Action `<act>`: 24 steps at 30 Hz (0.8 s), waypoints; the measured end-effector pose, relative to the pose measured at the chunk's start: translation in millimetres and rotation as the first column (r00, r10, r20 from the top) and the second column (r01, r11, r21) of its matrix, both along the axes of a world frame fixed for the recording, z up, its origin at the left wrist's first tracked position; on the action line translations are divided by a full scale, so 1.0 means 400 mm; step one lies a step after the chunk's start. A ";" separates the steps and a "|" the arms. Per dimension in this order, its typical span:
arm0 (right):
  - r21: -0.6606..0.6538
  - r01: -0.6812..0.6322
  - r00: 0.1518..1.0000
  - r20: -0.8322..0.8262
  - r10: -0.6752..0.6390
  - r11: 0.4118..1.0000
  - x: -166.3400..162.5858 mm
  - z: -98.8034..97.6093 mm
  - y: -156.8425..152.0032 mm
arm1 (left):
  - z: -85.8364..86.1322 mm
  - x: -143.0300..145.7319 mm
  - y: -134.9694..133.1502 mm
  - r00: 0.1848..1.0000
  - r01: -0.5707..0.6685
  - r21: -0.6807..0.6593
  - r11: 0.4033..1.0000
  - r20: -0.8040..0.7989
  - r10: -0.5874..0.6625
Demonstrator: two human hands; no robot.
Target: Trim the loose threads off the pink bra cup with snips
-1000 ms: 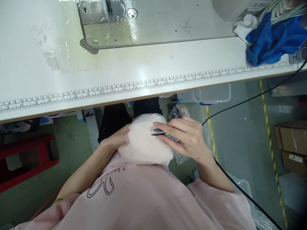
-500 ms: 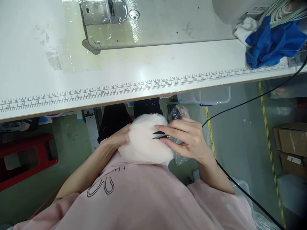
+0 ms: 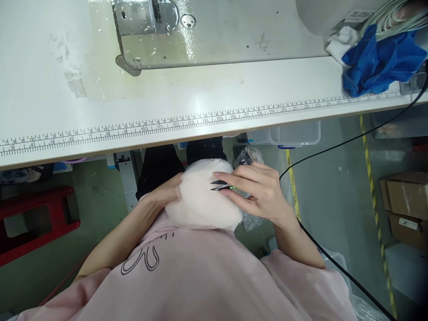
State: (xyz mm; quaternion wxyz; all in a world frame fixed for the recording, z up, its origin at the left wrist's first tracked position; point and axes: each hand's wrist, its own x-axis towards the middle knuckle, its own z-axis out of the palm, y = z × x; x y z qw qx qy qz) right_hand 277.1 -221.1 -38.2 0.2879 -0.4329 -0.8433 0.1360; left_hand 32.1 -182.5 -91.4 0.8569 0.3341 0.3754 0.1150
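Observation:
A soft, rounded white piece of sheer padded fabric [image 3: 200, 200] is held in front of my pink shirt. My left hand [image 3: 171, 189] holds it from the left side, and the fingers are hidden in or behind the fabric. My right hand [image 3: 256, 189] is closed on small thread snips [image 3: 220, 185] with dark pointed blades and a bit of green at the handle. The blades point left and stand a little apart over the fabric's upper right part. Whether they touch it I cannot tell.
Ahead is a white worktable [image 3: 200, 93] with a ruler printed along its near edge and a metal sewing machine bed [image 3: 217, 40]. Blue cloth [image 3: 381, 62] lies at its right. A black cable [image 3: 334, 149] runs down past my right arm. A red stool [image 3: 36, 218] stands left, cardboard boxes [image 3: 406, 196] right.
My right hand and the snips have shifted slightly left and up over the fabric. The left hand and the fabric have stayed in place.

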 end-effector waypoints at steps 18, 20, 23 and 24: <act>-0.008 0.001 1.000 -0.022 -0.001 1.000 -0.003 -0.002 -0.002 | -0.037 -0.013 -0.016 1.000 0.013 -0.018 1.000 -0.027 -0.013; -0.005 -0.006 1.000 -0.020 0.006 1.000 -0.009 -0.004 0.000 | -0.034 -0.012 -0.015 0.998 0.010 -0.009 1.000 -0.056 -0.010; -0.008 -0.026 0.998 -0.060 0.026 1.000 -0.016 -0.007 0.003 | -0.025 -0.008 -0.012 0.996 -0.007 -0.001 1.000 -0.084 0.007; -0.024 -0.041 0.994 -0.105 0.038 0.999 -0.017 -0.007 0.003 | -0.023 -0.007 -0.012 0.996 -0.014 -0.003 1.000 -0.090 0.014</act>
